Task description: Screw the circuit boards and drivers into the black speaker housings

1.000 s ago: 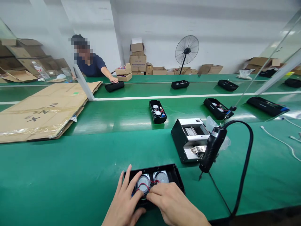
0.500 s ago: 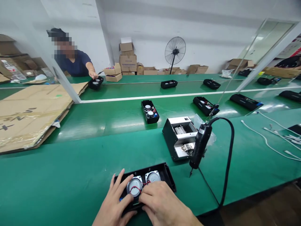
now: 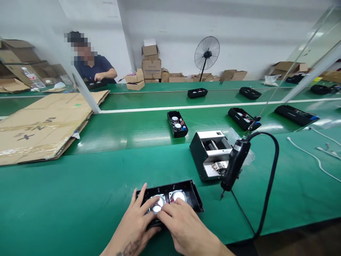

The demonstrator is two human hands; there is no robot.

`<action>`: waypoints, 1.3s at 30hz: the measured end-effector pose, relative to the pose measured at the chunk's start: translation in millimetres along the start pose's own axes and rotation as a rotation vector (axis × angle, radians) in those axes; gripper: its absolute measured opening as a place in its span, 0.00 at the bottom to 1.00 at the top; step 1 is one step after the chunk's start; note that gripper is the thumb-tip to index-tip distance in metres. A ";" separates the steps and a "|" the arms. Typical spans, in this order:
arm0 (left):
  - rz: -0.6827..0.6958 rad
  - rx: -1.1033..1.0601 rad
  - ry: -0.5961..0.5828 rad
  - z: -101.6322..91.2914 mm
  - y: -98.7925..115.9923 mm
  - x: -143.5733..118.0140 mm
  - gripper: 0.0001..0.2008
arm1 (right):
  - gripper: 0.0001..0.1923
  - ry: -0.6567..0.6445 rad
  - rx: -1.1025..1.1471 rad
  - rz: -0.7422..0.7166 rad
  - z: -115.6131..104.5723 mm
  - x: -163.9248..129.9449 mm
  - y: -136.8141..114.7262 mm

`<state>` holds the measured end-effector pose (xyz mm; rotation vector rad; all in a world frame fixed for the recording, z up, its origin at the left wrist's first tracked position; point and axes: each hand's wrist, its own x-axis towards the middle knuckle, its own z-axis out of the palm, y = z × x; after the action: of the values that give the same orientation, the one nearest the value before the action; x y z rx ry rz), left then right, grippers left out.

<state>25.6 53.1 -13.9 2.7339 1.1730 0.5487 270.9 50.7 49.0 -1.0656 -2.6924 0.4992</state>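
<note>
A black speaker housing [image 3: 196, 199] lies open side up on the green bench in front of me, slightly slanted. Two round speaker drivers [image 3: 179, 195] with silver backs sit inside, and thin red wires run between them. My left hand [image 3: 134, 222] grips the housing's left end, its fingers reaching over the inside and its thumb close to the left driver. Bent over the near wall, my right hand [image 3: 183, 222] has its fingers pinched together beside the left driver. Whatever lies between those fingertips is hidden.
An electric screwdriver [image 3: 234, 163] hangs at the right by its black cable, before a black-and-white screw feeder [image 3: 210, 153]. Other housings [image 3: 177, 124] lie on the green belt beyond. Flattened cardboard [image 3: 45, 124] lies at left. Across the belt, a co-worker [image 3: 93, 69] handles a dark housing.
My view has turned slightly left, so the scene sits further right. Both hands remain on the housing, the right fingers shifting a little over the left driver. The co-worker's housing has moved closer to them.
</note>
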 end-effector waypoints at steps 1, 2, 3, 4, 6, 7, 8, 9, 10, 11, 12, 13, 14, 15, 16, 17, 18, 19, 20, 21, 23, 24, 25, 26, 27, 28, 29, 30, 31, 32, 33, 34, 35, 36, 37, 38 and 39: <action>0.002 -0.030 -0.024 -6.0 -3.2 6.2 0.21 | 0.21 -0.030 0.007 0.009 -5.7 4.8 -0.1; 0.006 -0.067 -0.052 -13.0 -6.7 13.8 0.21 | 0.20 -0.070 0.027 0.031 -12.5 10.7 1.1; 0.008 -0.112 -0.081 -20.6 -10.3 22.5 0.20 | 0.19 -0.113 0.063 0.062 -20.2 17.5 3.8; -0.001 -0.160 -0.109 -28.4 -13.8 32.0 0.17 | 0.17 -0.149 0.108 0.105 -28.4 25.2 7.9; -0.058 -0.254 -0.153 -42.8 -20.1 52.2 0.12 | 0.18 -0.198 0.215 0.181 -44.3 42.1 19.3; -0.100 -0.297 -0.180 -48.9 -22.7 62.0 0.11 | 0.19 -0.212 0.266 0.204 -51.4 50.9 25.6; -0.142 -0.335 -0.220 -54.0 -24.9 71.4 0.13 | 0.21 -0.232 0.307 0.211 -57.7 59.3 31.7; -0.186 -0.366 -0.268 -58.1 -26.8 80.0 0.15 | 0.21 -0.259 0.334 0.207 -63.0 67.0 37.1; -0.226 -0.390 -0.321 -61.5 -28.3 87.5 0.17 | 0.20 -0.293 0.345 0.197 -67.3 73.7 41.2; -0.259 -0.412 -0.370 -64.0 -29.7 94.0 0.19 | 0.19 -0.324 0.337 0.190 -70.7 79.1 44.0; -0.284 -0.432 -0.408 -66.1 -30.9 99.3 0.20 | 0.18 -0.344 0.312 0.188 -73.3 83.1 45.2; -0.302 -0.453 -0.433 -67.6 -32.1 103.5 0.22 | 0.18 -0.355 0.280 0.188 -75.1 85.7 45.1; -0.317 -0.476 -0.446 -68.8 -33.2 106.7 0.23 | 0.19 -0.353 0.245 0.190 -76.4 87.1 44.0; -0.329 -0.505 -0.460 -69.6 -34.3 109.0 0.24 | 0.20 -0.343 0.216 0.193 -77.3 87.5 42.3; -0.343 -0.534 -0.472 -70.1 -35.3 110.6 0.25 | 0.20 -0.330 0.194 0.196 -77.9 87.3 40.5; -0.359 -0.558 -0.481 -70.3 -36.1 111.6 0.25 | 0.21 -0.318 0.181 0.199 -78.2 86.7 39.0; -0.373 -0.576 -0.487 -70.2 -36.9 112.2 0.25 | 0.21 -0.311 0.176 0.202 -78.3 86.0 38.2; -0.383 -0.587 -0.491 -69.9 -37.5 112.5 0.26 | 0.20 -0.309 0.175 0.206 -78.2 85.5 38.1; -0.388 -0.593 -0.491 -69.5 -38.0 112.6 0.26 | 0.20 -0.310 0.177 0.209 -77.8 85.1 38.9; -0.389 -0.598 -0.490 -69.1 -38.3 112.5 0.25 | 0.20 -0.315 0.187 0.208 -77.2 84.9 40.4; -0.390 -0.613 -0.487 -68.5 -38.9 112.3 0.24 | 0.19 -0.327 0.217 0.198 -75.4 84.7 44.9; -0.394 -0.625 -0.491 -68.2 -39.1 112.3 0.24 | 0.19 -0.335 0.233 0.192 -74.4 84.6 47.3; -0.403 -0.637 -0.500 -68.1 -39.4 112.4 0.23 | 0.20 -0.340 0.246 0.189 -73.4 84.3 49.6; -0.414 -0.645 -0.510 -68.0 -39.7 112.7 0.23 | 0.20 -0.345 0.255 0.188 -72.5 83.9 51.6; -0.424 -0.652 -0.522 -67.9 -39.9 113.0 0.24 | 0.21 -0.352 0.260 0.193 -71.8 83.4 53.1; -0.433 -0.658 -0.531 -67.9 -40.1 113.4 0.24 | 0.21 -0.356 0.263 0.200 -71.3 82.8 54.1; -0.437 -0.664 -0.537 -67.8 -40.1 113.9 0.25 | 0.22 -0.358 0.264 0.203 -70.9 82.1 54.6; -0.437 -0.672 -0.537 -67.6 -40.0 114.3 0.25 | 0.22 -0.361 0.261 0.202 -70.6 81.6 54.8; -0.432 -0.682 -0.532 -67.5 -39.8 114.8 0.26 | 0.21 -0.362 0.252 0.200 -70.3 81.2 54.7; -0.428 -0.693 -0.530 -67.2 -39.6 115.2 0.26 | 0.20 -0.365 0.242 0.195 -70.1 81.1 54.5; -0.425 -0.701 -0.528 -67.0 -39.4 115.6 0.26 | 0.19 -0.367 0.232 0.189 -69.8 81.3 54.3; -0.424 -0.707 -0.526 -66.7 -39.3 115.9 0.26 | 0.19 -0.369 0.225 0.183 -69.5 81.9 54.2; -0.426 -0.711 -0.523 -66.4 -39.4 116.2 0.26 | 0.18 -0.371 0.225 0.179 -69.2 82.8 54.2; -0.429 -0.713 -0.520 -66.2 -39.7 116.5 0.26 | 0.18 -0.374 0.231 0.175 -69.0 84.1 54.4; -0.432 -0.714 -0.520 -66.0 -40.2 116.7 0.26 | 0.18 -0.376 0.243 0.171 -68.9 85.6 54.7; -0.433 -0.716 -0.522 -65.8 -40.9 117.0 0.26 | 0.18 -0.379 0.260 0.167 -69.0 87.1 55.1; -0.435 -0.718 -0.528 -65.7 -41.7 117.3 0.26 | 0.19 -0.381 0.277 0.164 -69.4 88.6 55.4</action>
<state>47.4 164.1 69.9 1.7873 1.0932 0.1259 263.0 166.2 97.5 -1.2159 -2.7368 1.1748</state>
